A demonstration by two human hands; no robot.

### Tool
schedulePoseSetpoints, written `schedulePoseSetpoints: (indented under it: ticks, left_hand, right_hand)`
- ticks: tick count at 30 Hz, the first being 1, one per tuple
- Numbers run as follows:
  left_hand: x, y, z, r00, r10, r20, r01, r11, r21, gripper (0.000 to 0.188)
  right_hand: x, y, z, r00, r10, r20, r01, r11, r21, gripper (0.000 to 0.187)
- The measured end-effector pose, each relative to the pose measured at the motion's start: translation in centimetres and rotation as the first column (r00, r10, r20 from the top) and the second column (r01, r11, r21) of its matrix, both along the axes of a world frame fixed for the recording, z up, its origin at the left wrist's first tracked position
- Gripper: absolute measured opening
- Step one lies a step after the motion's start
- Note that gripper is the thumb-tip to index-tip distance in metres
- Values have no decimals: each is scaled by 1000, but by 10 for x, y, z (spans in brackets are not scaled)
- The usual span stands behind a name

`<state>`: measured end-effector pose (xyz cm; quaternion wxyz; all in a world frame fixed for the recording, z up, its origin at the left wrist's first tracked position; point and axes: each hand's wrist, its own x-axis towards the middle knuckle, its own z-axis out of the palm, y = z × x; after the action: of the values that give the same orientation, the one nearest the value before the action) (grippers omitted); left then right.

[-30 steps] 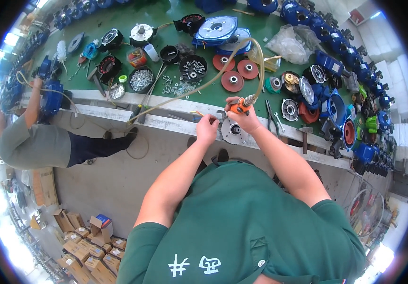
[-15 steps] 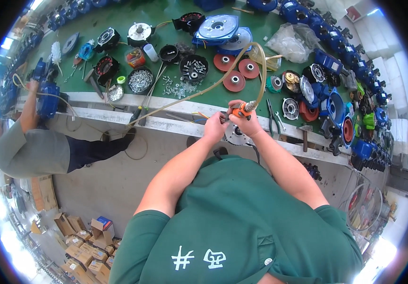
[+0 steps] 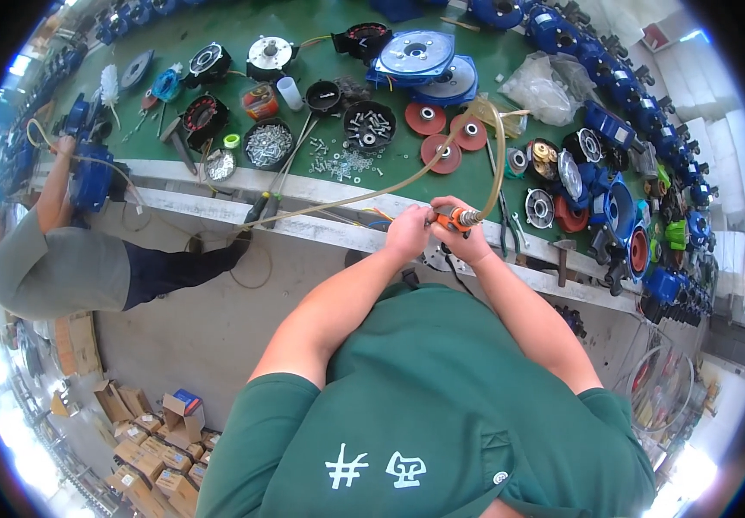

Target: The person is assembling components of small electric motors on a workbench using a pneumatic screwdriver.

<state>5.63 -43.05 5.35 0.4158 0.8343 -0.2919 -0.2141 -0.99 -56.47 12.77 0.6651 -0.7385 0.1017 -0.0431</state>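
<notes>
My right hand point(image 3: 471, 245) is closed round an orange air screwdriver point(image 3: 448, 217), whose metal hose fitting points right. From that fitting a yellowish air hose point(image 3: 500, 164) loops up over the bench and runs off to the left. My left hand point(image 3: 407, 233) is closed at the tool's other end; what its fingers grip is hidden. Just below both hands, a round silver motor part point(image 3: 435, 257) shows partly, with a dark cable beside it. Coloured wires point(image 3: 378, 216) stick out left of my left hand.
The green bench point(image 3: 321, 181) has a pale front edge. Red discs point(image 3: 441, 154), a bowl of bolts point(image 3: 364, 126), pliers point(image 3: 504, 223) and a hammer point(image 3: 564, 259) lie around. Blue motor housings point(image 3: 614, 207) crowd the right. Another person point(image 3: 62, 268) works at the left; cardboard boxes point(image 3: 161, 457) are stacked behind.
Both hands have come slightly nearer my body with the air screwdriver. The tool has tipped from pointing up and right to lying more level. My view has shifted a little.
</notes>
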Motion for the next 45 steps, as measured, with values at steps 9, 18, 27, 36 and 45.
schedulePoseSetpoints:
  ticks: [9, 18, 27, 36, 45]
  left_hand:
    - [2, -4, 3, 992, -118, 49, 115, 992, 52, 12]
    - [8, -2, -5, 929, -221, 296, 224, 974, 26, 12]
    - [1, -11, -1, 999, -45, -26, 46, 998, 33, 18]
    - [13, -7, 4, 972, -196, 133, 186, 979, 82, 18]
    - [17, -14, 6, 950, -263, 170, 246, 962, 116, 21]
  right_hand:
    - [-4, -3, 0, 999, -32, 33, 33, 999, -41, 31]
    - [-18, -21, 28, 992, -111, 58, 110, 994, 15, 31]
    - [-44, -31, -16, 948, -319, -1, 315, 935, 166, 41]
    - [-44, -29, -18, 978, -207, -19, 207, 978, 37, 38]
    - [-47, -32, -20, 974, -226, -16, 227, 971, 74, 39]
